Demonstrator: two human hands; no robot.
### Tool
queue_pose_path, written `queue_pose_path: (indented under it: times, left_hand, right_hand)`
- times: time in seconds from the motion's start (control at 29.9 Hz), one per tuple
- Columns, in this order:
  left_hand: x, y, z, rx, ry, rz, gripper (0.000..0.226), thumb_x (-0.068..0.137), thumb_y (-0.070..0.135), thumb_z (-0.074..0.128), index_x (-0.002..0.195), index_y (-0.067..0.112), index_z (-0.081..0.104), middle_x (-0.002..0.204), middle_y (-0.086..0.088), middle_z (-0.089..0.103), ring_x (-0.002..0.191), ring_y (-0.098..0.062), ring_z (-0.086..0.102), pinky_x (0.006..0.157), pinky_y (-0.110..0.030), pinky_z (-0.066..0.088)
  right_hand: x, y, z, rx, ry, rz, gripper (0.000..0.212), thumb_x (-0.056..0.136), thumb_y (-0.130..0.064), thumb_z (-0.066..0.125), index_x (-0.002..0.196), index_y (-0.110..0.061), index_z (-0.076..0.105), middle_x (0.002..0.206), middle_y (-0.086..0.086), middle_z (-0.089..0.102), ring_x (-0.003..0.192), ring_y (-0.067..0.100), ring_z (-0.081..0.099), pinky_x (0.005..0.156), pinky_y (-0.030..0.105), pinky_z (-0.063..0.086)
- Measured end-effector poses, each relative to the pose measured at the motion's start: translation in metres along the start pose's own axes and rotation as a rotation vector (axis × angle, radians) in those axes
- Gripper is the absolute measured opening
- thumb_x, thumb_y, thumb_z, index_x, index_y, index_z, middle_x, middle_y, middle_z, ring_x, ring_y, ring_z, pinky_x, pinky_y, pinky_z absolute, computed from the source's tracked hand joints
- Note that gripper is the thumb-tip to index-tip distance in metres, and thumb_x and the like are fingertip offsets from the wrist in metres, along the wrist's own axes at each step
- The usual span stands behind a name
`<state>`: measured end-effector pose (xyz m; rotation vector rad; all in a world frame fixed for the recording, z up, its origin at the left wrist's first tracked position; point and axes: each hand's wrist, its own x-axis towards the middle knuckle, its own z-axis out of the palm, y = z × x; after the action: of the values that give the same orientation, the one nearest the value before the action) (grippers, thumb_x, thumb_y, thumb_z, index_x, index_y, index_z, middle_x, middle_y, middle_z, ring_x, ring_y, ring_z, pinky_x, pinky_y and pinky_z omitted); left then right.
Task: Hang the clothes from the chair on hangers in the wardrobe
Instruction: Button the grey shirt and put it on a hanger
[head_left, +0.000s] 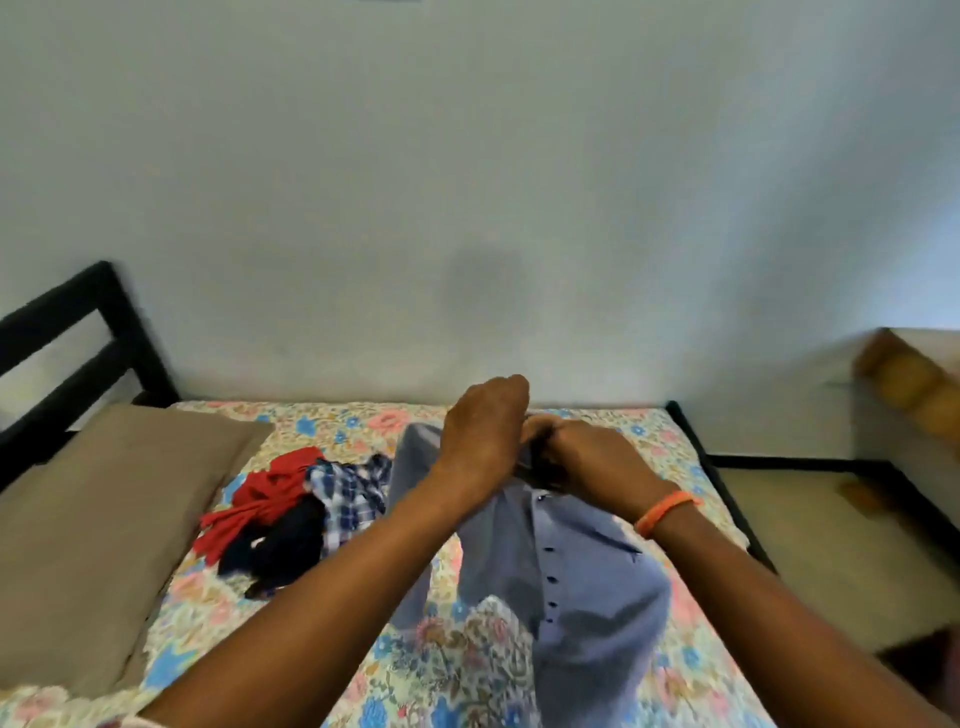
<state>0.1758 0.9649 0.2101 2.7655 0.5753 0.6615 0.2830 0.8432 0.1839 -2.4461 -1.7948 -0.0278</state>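
No readable text, label, brand, number or sign appears on anything here

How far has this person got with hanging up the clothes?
Nothing looks finished: no wardrobe or hung clothing is in view. In hand: the left hand and right hand grip the collar of a blue shirt held over the bed. Left: a red garment, a checked shirt and dark clothes lie heaped there.

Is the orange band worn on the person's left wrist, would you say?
No, the orange band circles the wrist of the right hand.
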Motion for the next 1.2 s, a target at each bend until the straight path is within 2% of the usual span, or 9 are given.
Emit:
queue_pose_path:
  times: [0.13, 0.3, 0.47, 0.57, 0.64, 0.8, 0.97, 1.1, 1.2]
  left_hand:
    - [-0.025, 0.041, -0.003, -0.312, -0.091, 0.175, 0.029, 0.092, 0.036, 0.065, 0.087, 0.016, 0.045, 0.092, -0.013, 0.061, 0.086, -0.033, 0.056, 0.064, -0.037, 0.035]
    - [-0.051, 0.127, 0.001, -0.139, -0.020, 0.443, 0.017, 0.092, 0.021, 0.059, 0.107, 0.016, 0.052, 0.104, -0.006, 0.052, 0.095, -0.024, 0.051, 0.063, -0.032, 0.032]
    - [-0.079, 0.197, 0.007, -0.369, 0.099, 0.692, 0.018, 0.085, 0.026, 0.047, 0.090, 0.011, 0.057, 0.089, -0.008, 0.053, 0.078, -0.023, 0.047, 0.047, -0.028, 0.020]
    - [-0.097, 0.255, 0.008, -0.715, -0.035, 0.785, 0.011, 0.086, 0.027, 0.048, 0.082, 0.018, 0.053, 0.086, 0.001, 0.048, 0.080, -0.018, 0.044, 0.057, -0.032, 0.031]
    - [-0.108, 0.293, 0.016, -0.828, -0.105, 0.803, 0.020, 0.087, 0.017, 0.065, 0.083, 0.023, 0.046, 0.088, 0.005, 0.045, 0.080, -0.018, 0.045, 0.063, -0.033, 0.037]
    - [-0.174, 0.360, 0.053, -1.027, 0.008, 0.527, 0.050, 0.081, 0.049, 0.074, 0.107, 0.017, 0.044, 0.103, 0.002, 0.042, 0.093, -0.020, 0.048, 0.081, -0.029, 0.040]
    - [-0.296, 0.425, 0.101, -1.218, -0.654, 0.410, 0.070, 0.062, 0.072, 0.077, 0.106, 0.029, 0.044, 0.101, 0.003, 0.057, 0.091, -0.012, 0.060, 0.078, -0.027, 0.051]
    - [-0.334, 0.494, 0.105, -1.305, -0.749, 0.428, 0.016, 0.088, 0.032, 0.073, 0.102, 0.031, 0.066, 0.094, 0.005, 0.073, 0.087, -0.011, 0.069, 0.076, -0.031, 0.057]
    - [-0.341, 0.530, 0.101, -1.298, -0.761, 0.571, 0.014, 0.098, 0.023, 0.060, 0.107, 0.031, 0.068, 0.097, 0.011, 0.072, 0.090, 0.002, 0.066, 0.076, -0.016, 0.052]
  right_hand:
    - [-0.070, 0.005, -0.049, 0.243, 0.216, 0.399, 0.032, 0.071, -0.018, 0.080, 0.075, -0.025, 0.049, 0.079, 0.001, 0.060, 0.075, 0.025, 0.058, 0.062, 0.036, 0.044]
    - [-0.164, -0.022, -0.057, 0.385, 0.286, 0.499, 0.038, 0.081, -0.003, 0.062, 0.110, -0.016, 0.041, 0.081, 0.002, 0.054, 0.068, 0.017, 0.053, 0.061, 0.038, 0.046]
    - [-0.251, -0.006, -0.078, 0.743, 0.636, 0.781, 0.058, 0.084, 0.008, 0.058, 0.131, -0.020, 0.037, 0.089, 0.008, 0.053, 0.082, 0.022, 0.057, 0.073, 0.044, 0.054]
    - [-0.307, 0.003, -0.086, 0.459, 0.575, 0.848, 0.028, 0.080, -0.002, 0.066, 0.091, -0.027, 0.058, 0.073, -0.002, 0.058, 0.065, 0.012, 0.056, 0.058, 0.040, 0.047]
    - [-0.348, 0.009, -0.092, 0.427, 0.565, 0.953, 0.041, 0.079, 0.002, 0.063, 0.055, -0.025, 0.045, 0.050, -0.010, 0.045, 0.046, 0.002, 0.041, 0.048, 0.029, 0.034]
    - [-0.449, 0.023, -0.127, 0.802, 0.860, 1.241, 0.033, 0.081, 0.015, 0.039, 0.065, -0.011, 0.049, 0.053, 0.005, 0.039, 0.043, 0.014, 0.031, 0.043, 0.023, 0.020]
    - [-0.536, 0.040, -0.170, 0.979, 1.057, 1.261, 0.025, 0.091, 0.010, 0.046, 0.076, -0.008, 0.053, 0.057, 0.004, 0.038, 0.042, 0.010, 0.030, 0.036, 0.018, 0.022]
    - [-0.596, 0.043, -0.187, 1.048, 1.136, 1.234, 0.016, 0.094, 0.008, 0.050, 0.087, -0.004, 0.055, 0.057, 0.004, 0.039, 0.036, 0.007, 0.030, 0.034, 0.018, 0.023]
    - [-0.650, 0.045, -0.196, 1.053, 1.179, 1.254, 0.018, 0.092, 0.012, 0.049, 0.097, -0.002, 0.059, 0.058, 0.006, 0.045, 0.034, 0.006, 0.030, 0.034, 0.016, 0.022]
